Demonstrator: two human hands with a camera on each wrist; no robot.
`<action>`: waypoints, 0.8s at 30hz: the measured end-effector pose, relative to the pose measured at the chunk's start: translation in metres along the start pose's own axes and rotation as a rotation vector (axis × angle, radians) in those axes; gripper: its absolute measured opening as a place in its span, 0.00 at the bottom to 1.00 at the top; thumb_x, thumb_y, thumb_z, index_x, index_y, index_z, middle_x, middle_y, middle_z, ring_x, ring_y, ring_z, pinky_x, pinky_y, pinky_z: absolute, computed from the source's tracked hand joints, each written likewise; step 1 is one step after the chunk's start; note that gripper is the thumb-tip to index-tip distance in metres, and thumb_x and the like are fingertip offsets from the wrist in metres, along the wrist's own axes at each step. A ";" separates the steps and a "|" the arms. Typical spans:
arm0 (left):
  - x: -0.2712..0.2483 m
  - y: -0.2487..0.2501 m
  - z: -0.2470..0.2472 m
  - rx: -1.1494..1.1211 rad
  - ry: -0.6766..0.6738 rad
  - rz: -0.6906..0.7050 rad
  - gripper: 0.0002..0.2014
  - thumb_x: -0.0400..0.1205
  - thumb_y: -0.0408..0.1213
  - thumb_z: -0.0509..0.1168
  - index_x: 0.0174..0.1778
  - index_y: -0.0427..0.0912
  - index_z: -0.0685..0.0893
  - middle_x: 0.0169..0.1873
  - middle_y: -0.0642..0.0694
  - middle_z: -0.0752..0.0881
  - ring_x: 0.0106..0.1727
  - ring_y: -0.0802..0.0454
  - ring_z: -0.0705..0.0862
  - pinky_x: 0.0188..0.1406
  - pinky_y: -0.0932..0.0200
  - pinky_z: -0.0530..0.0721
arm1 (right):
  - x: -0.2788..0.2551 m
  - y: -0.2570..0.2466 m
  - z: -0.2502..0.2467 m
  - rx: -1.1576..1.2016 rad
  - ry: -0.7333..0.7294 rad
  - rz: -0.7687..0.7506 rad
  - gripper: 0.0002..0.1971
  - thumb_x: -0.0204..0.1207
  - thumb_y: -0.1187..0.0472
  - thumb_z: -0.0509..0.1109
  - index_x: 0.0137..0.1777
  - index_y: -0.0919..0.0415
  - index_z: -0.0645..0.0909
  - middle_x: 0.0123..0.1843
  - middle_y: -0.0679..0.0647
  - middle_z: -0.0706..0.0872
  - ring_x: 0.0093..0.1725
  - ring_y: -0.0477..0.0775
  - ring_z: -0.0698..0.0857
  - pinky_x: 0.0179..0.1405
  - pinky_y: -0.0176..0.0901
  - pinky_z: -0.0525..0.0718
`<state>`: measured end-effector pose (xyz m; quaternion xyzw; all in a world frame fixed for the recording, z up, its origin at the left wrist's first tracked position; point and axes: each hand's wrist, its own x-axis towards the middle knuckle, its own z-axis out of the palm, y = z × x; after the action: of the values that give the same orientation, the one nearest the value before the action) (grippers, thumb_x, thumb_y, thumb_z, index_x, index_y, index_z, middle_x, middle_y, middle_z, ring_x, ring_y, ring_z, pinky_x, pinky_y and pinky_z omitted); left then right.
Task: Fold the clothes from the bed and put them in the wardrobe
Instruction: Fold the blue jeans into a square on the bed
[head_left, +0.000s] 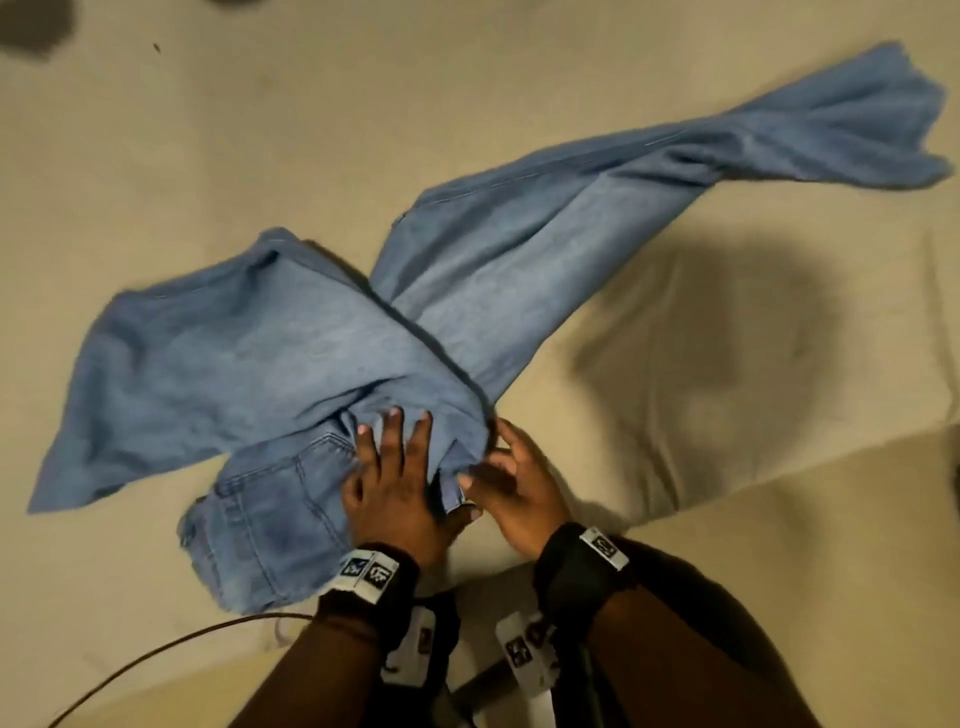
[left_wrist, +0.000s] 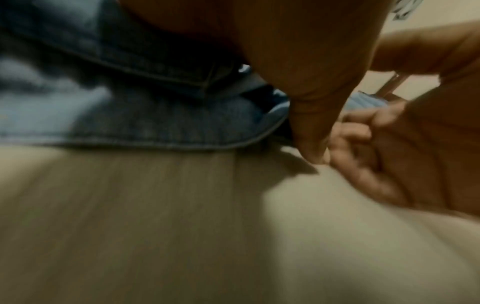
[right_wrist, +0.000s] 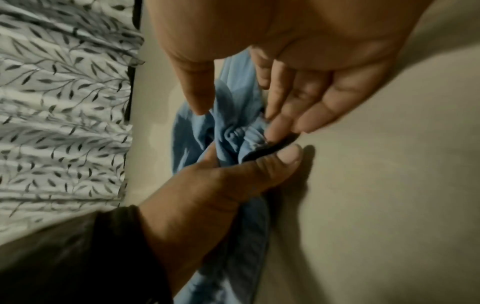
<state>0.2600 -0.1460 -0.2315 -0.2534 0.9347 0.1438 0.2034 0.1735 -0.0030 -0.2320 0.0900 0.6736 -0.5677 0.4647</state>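
Head view: left hand and right hand pinch jeans.

No readable text.
The white tags on the black wrist straps carry only black square marker patterns, no letters.
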 end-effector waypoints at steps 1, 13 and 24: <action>0.002 -0.004 0.012 0.025 0.028 0.009 0.62 0.63 0.81 0.57 0.90 0.58 0.42 0.90 0.45 0.50 0.88 0.33 0.49 0.73 0.27 0.68 | 0.008 0.001 0.001 -0.081 0.019 -0.061 0.31 0.73 0.63 0.81 0.73 0.46 0.75 0.59 0.45 0.90 0.57 0.42 0.89 0.49 0.40 0.88; -0.010 -0.033 -0.030 -0.079 -0.136 0.240 0.37 0.81 0.64 0.46 0.88 0.61 0.54 0.89 0.47 0.54 0.90 0.40 0.49 0.84 0.45 0.56 | -0.005 -0.015 0.009 -0.203 -0.078 -0.269 0.22 0.76 0.70 0.75 0.57 0.40 0.81 0.56 0.48 0.91 0.61 0.63 0.88 0.59 0.65 0.88; -0.110 -0.065 -0.082 0.099 0.066 0.275 0.50 0.73 0.65 0.71 0.88 0.63 0.51 0.83 0.46 0.69 0.73 0.35 0.79 0.66 0.36 0.82 | -0.113 -0.083 -0.042 -0.152 0.385 -0.151 0.17 0.86 0.59 0.66 0.74 0.56 0.78 0.63 0.63 0.87 0.55 0.64 0.87 0.53 0.51 0.87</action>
<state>0.3562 -0.1843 -0.1205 -0.1173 0.9728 0.1157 0.1631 0.1599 0.0501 -0.0963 0.1106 0.7956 -0.5208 0.2890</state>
